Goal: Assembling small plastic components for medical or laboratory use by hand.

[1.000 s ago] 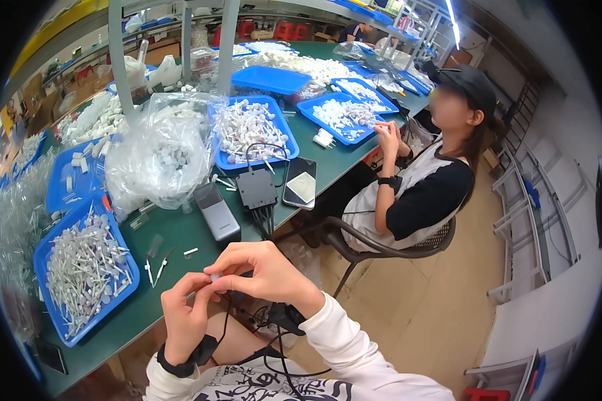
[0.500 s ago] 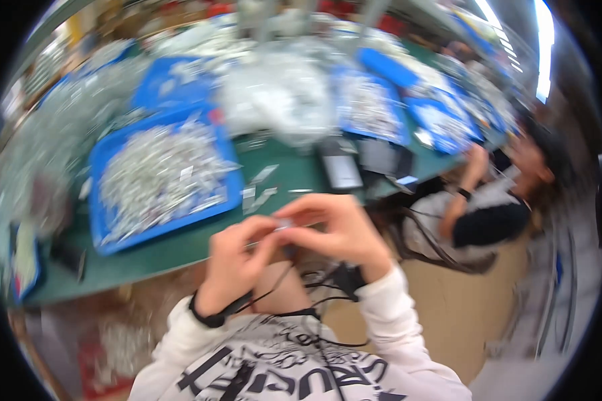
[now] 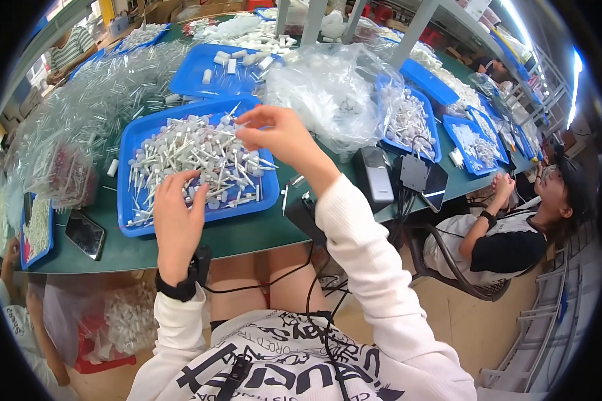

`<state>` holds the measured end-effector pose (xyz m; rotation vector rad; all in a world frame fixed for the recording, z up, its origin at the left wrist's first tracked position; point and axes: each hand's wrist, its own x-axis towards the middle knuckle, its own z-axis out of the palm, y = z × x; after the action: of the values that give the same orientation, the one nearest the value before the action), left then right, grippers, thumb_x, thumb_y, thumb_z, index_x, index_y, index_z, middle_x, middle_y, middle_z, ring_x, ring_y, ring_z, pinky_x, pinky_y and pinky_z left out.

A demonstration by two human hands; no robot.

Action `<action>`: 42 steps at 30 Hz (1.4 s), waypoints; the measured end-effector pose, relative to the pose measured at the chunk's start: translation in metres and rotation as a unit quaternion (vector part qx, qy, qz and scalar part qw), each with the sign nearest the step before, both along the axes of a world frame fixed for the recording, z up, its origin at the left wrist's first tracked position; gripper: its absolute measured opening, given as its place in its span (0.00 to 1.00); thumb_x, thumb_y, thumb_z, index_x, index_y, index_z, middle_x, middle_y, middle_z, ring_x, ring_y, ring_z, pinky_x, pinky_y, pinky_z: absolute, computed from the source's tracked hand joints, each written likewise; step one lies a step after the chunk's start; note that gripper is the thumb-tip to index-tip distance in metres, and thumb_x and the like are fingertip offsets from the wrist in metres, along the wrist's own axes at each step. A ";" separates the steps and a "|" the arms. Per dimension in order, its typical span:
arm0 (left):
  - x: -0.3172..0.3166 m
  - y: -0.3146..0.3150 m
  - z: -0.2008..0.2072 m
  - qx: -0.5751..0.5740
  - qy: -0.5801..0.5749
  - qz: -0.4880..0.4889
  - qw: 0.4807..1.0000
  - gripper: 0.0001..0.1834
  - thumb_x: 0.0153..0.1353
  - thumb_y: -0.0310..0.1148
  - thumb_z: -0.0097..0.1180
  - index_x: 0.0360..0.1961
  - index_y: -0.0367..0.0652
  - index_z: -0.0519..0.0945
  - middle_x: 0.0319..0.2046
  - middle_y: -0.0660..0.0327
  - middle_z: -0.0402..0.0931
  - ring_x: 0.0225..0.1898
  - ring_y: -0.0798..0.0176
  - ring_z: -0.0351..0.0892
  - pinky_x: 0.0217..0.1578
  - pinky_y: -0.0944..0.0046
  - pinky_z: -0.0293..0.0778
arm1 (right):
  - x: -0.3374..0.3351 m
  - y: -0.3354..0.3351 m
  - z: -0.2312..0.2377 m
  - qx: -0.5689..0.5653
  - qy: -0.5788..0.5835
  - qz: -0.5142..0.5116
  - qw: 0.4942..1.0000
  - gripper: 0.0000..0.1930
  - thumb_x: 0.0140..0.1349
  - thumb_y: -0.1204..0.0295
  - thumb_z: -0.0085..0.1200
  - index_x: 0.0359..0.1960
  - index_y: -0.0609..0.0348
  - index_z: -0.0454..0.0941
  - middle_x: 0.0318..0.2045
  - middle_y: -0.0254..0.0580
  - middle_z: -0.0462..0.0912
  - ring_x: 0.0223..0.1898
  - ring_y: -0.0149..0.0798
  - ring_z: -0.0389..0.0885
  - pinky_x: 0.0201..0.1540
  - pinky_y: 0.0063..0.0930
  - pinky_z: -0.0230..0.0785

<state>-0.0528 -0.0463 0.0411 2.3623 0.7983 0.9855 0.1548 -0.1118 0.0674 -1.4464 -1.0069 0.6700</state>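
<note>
Head view: our left hand [image 3: 175, 217] rests at the near rim of the blue tray [image 3: 130, 200], fingers loosely spread and reaching into the heap of small white plastic sticks [image 3: 201, 160]. Our right hand [image 3: 281, 137] hovers over the tray's far right corner, thumb and fingers drawn together as if pinching one stick; the piece itself is too small to confirm. The tray sits on the green table [image 3: 247, 234], just beside a clear bag of parts [image 3: 328, 93]. A dark phone [image 3: 85, 234] lies left of the tray. We judge the sticks light, stiff, smooth and tangle-prone; each is best pinched mid-shaft. A seated co-worker [image 3: 508, 234] works on the right.
</note>
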 end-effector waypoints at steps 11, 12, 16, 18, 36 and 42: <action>0.007 0.014 -0.025 0.011 0.113 -0.014 0.993 0.10 0.47 0.28 0.62 0.32 0.39 0.79 0.29 0.57 0.77 0.34 0.52 0.74 0.37 0.58 0.69 | 0.032 0.017 -0.036 0.007 -0.013 -0.066 0.998 0.25 0.54 0.67 0.58 0.51 0.70 0.72 0.46 0.50 0.77 0.44 0.37 0.79 0.46 0.25 0.70; 0.009 0.015 -0.028 0.025 0.132 -0.021 0.991 0.09 0.46 0.28 0.63 0.31 0.40 0.80 0.28 0.58 0.77 0.34 0.52 0.74 0.37 0.58 0.69 | 0.037 0.008 -0.036 0.008 -0.012 -0.065 0.998 0.25 0.54 0.67 0.58 0.51 0.70 0.72 0.46 0.50 0.77 0.44 0.37 0.79 0.46 0.25 0.70; 0.012 0.013 -0.032 0.066 0.187 -0.005 0.980 0.07 0.44 0.27 0.63 0.28 0.44 0.81 0.26 0.60 0.76 0.33 0.54 0.74 0.35 0.57 0.67 | 0.045 -0.027 -0.034 -0.026 -0.018 -0.111 0.993 0.15 0.54 0.74 0.53 0.43 0.66 0.78 0.41 0.45 0.80 0.34 0.33 0.80 0.40 0.23 0.71; 0.015 0.018 -0.033 0.079 0.193 0.005 0.978 0.07 0.43 0.28 0.63 0.27 0.44 0.81 0.26 0.61 0.76 0.32 0.55 0.74 0.35 0.57 0.66 | 0.039 -0.035 -0.034 -0.064 -0.175 -0.131 0.974 0.09 0.51 0.76 0.52 0.33 0.59 0.82 0.33 0.39 0.81 0.30 0.32 0.79 0.36 0.24 0.70; 0.016 0.018 -0.014 -0.100 0.112 -0.027 0.988 0.05 0.54 0.28 0.56 0.29 0.38 0.76 0.23 0.59 0.78 0.24 0.62 0.74 0.26 0.65 0.68 | 0.005 -0.034 -0.064 -0.128 -0.532 -0.114 0.829 0.09 0.50 0.74 0.52 0.32 0.48 0.82 0.28 0.38 0.72 0.32 0.40 0.77 0.33 0.32 0.72; 0.024 0.021 -0.005 -0.270 0.043 -0.103 0.956 0.06 0.59 0.29 0.53 0.34 0.36 0.75 0.23 0.60 0.80 0.24 0.73 0.74 0.23 0.72 0.63 | 0.008 -0.043 -0.045 -0.075 -0.423 -0.131 0.893 0.10 0.51 0.73 0.53 0.34 0.45 0.82 0.26 0.36 0.71 0.29 0.42 0.76 0.31 0.31 0.70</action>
<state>-0.0292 -0.0250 0.0364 1.9675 0.7225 0.4982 0.1623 -0.1544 0.0227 -2.0294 -1.3891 -0.1301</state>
